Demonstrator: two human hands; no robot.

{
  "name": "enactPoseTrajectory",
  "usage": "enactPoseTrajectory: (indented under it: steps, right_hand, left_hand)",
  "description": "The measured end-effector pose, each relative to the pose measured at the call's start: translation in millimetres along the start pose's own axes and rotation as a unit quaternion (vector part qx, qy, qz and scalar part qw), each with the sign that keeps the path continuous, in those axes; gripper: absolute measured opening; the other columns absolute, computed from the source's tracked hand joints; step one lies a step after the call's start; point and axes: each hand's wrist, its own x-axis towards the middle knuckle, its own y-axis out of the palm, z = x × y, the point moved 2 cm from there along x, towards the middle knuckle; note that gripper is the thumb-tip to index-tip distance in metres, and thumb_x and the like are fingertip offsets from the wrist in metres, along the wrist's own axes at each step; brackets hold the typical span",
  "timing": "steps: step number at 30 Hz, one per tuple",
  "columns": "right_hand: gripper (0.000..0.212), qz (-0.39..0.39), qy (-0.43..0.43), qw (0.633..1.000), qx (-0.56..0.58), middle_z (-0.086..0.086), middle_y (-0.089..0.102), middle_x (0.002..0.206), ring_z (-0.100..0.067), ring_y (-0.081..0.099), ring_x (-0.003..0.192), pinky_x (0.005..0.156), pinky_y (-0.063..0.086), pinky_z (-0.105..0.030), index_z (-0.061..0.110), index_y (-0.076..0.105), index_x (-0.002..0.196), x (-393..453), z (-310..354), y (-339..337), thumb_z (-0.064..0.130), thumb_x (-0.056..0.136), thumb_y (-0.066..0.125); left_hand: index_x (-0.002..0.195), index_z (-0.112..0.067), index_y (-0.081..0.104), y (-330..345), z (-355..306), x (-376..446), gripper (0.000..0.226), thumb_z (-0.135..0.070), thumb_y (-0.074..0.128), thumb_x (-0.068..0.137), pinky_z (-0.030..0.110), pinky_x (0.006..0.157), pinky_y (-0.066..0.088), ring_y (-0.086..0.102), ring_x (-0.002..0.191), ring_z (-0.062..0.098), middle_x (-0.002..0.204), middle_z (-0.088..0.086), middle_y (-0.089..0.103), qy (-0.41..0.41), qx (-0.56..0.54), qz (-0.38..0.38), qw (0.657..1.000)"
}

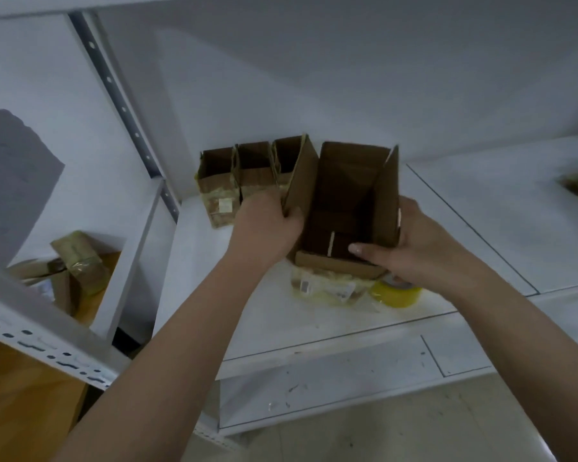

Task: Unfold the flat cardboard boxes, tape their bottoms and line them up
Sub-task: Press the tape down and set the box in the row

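Two hands, left hand [264, 225] and right hand [411, 248], around open box [344, 201].

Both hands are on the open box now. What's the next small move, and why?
Probably slide the open box, held by the left hand and right hand, back and left beside the row of three boxes; it stands nearer than the row.

Bare shelf [481, 208] lies open right of the held box [347, 201]; three lined-up boxes [247, 175] block its left, a tape roll [396, 293] its near-right corner.
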Motion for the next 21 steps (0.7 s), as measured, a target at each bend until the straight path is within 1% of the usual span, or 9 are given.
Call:
enactPoseTrajectory:
  steps: [2,3,5,7,9,11,15,18,21]
  right_hand:
    - [0.068,-0.044,0.004,0.999,-0.021,0.0,0.063,0.102,-0.026,0.067,0.092,0.08,0.057,-0.047,0.025,0.033,0.13,15.6,-1.7,-14.8,0.035,0.078,0.076]
    - [0.06,-0.059,0.011,0.998,-0.024,-0.004,0.066,0.099,-0.028,0.07,0.084,0.076,0.058,-0.047,0.025,0.033,0.124,23.9,-2.1,-22.7,0.03,0.08,0.073]
    - [0.047,-0.059,0.027,0.998,-0.013,-0.003,0.066,0.093,-0.025,0.072,0.061,0.055,0.057,-0.036,0.027,0.031,0.115,39.8,-3.2,-35.8,0.027,0.086,0.068]
    - [0.036,-0.045,0.05,0.998,0.017,-0.001,0.064,0.096,-0.023,0.071,0.053,0.045,0.052,-0.028,0.023,0.037,0.113,55.7,-4.9,-42.9,0.028,0.09,0.064]
    - [0.027,-0.059,0.066,0.996,0.032,-0.008,0.064,0.1,-0.026,0.072,0.055,0.05,0.056,-0.032,0.015,0.045,0.114,74.7,-7.6,-47.7,0.017,0.091,0.057]
    - [0.024,-0.095,0.082,0.992,0.032,-0.016,0.067,0.093,-0.027,0.071,0.055,0.057,0.061,-0.039,0.009,0.051,0.11,95.9,-11.1,-51.8,0.006,0.086,0.049]
    - [0.026,-0.116,0.139,0.982,0.048,-0.024,0.069,0.076,-0.036,0.071,0.059,0.066,0.061,-0.05,0.002,0.055,0.105,134.4,-32.4,-47.4,-0.001,0.084,0.042]
    - [0.027,-0.115,0.175,0.976,0.067,-0.025,0.068,0.08,-0.037,0.071,0.065,0.066,0.061,-0.046,0.0,0.056,0.11,156.3,-52.7,-37.5,-0.002,0.089,0.04]
    - [0.024,-0.137,0.193,0.967,0.092,-0.023,0.067,0.074,-0.03,0.069,0.053,0.06,0.062,-0.043,0.002,0.057,0.109,177.4,-59.6,-37.6,0.0,0.093,0.039]
  left_hand:
    - [0.077,-0.017,0.054,4.7,-8.9,19.7,0.017,-0.02,0.052,0.094,0.012,0.045,0.034,0.05,0.058,0.007,0.068,-0.003,0.053,0.014,0.001,-0.024,1.0]
    - [0.081,-0.015,0.055,8.2,-13.1,30.6,0.015,-0.02,0.051,0.095,0.012,0.045,0.034,0.048,0.059,0.005,0.068,-0.005,0.052,0.022,0.004,-0.033,0.999]
    - [0.083,-0.012,0.052,14.9,-19.7,52.6,0.015,-0.018,0.05,0.097,0.01,0.045,0.034,0.045,0.059,0.004,0.068,-0.006,0.047,0.033,-0.008,-0.052,0.998]
    - [0.083,-0.011,0.049,22.1,-24.9,73.8,0.015,-0.016,0.049,0.097,0.01,0.048,0.034,0.044,0.06,0.005,0.068,-0.006,0.045,0.043,-0.032,-0.07,0.996]
    - [0.082,-0.01,0.046,31.3,-29.7,92.6,0.016,-0.016,0.049,0.098,0.015,0.05,0.032,0.043,0.059,0.008,0.067,-0.005,0.043,0.052,-0.04,-0.071,0.995]
    - [0.082,-0.01,0.046,41.5,-31.4,109.1,0.02,-0.019,0.048,0.1,0.019,0.051,0.032,0.043,0.058,0.009,0.067,-0.005,0.043,0.058,-0.033,-0.044,0.997]
    - [0.078,-0.014,0.055,54.6,-8.1,132.2,0.032,-0.031,0.042,0.103,0.027,0.061,0.047,0.06,0.067,0.017,0.074,0.004,0.062,-0.001,-0.13,0.026,0.991]
    - [0.085,-0.017,0.057,56.8,29.2,138.5,0.026,-0.029,0.041,0.102,0.025,0.064,0.043,0.057,0.075,0.016,0.081,0.0,0.059,0.003,0.013,0.051,0.999]
    - [0.105,-0.006,0.064,61.0,60.3,146.6,0.021,-0.013,0.046,0.097,0.035,0.084,0.05,0.06,0.097,0.024,0.105,0.009,0.064,0.064,0.133,0.107,0.983]
